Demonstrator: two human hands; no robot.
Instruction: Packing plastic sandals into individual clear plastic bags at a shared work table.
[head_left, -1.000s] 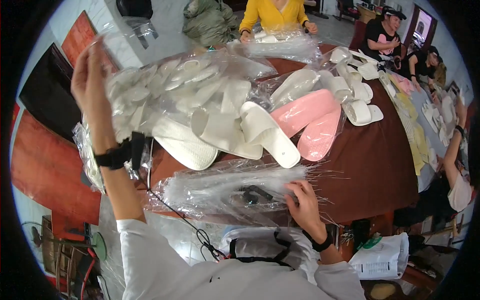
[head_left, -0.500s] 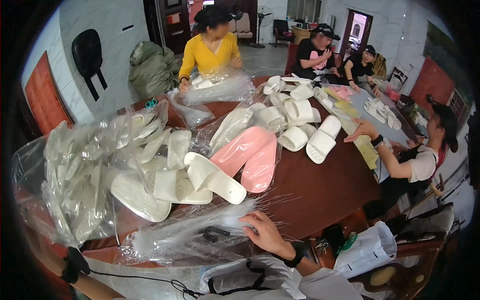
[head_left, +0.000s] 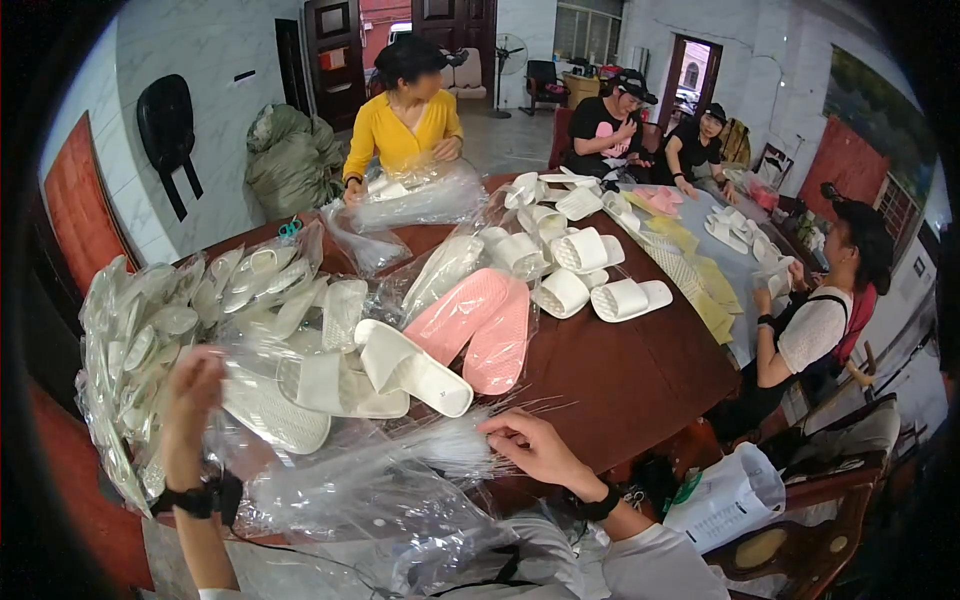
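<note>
My left hand (head_left: 195, 385) is raised beside the big pile of bagged white slippers (head_left: 150, 340), blurred by motion; its fingers cannot be made out. My right hand (head_left: 540, 455) has its fingertips pinched at the tips of a bundle of thin, clear-white strands (head_left: 430, 445). These strands lie in a clear plastic bag (head_left: 350, 505) along the near table edge. Just beyond them rest a loose white slipper (head_left: 415, 370), another white slipper (head_left: 345, 388) under clear film, and a pair of pink slippers (head_left: 500, 335) in a clear bag.
More white slippers (head_left: 590, 250) stand farther back on the brown table (head_left: 620, 400). A person in yellow (head_left: 405, 135) sits across, beside more bagged strands (head_left: 425, 203). At right, another person (head_left: 810, 320) handles something pale. A white bag (head_left: 730, 500) stands on a chair near my right arm.
My left hand has risen from the lower left toward the slippers. Clear film over the pile has come down. My right fingers have closed. A far white slipper has turned sideways; the right-hand person's hand has withdrawn.
</note>
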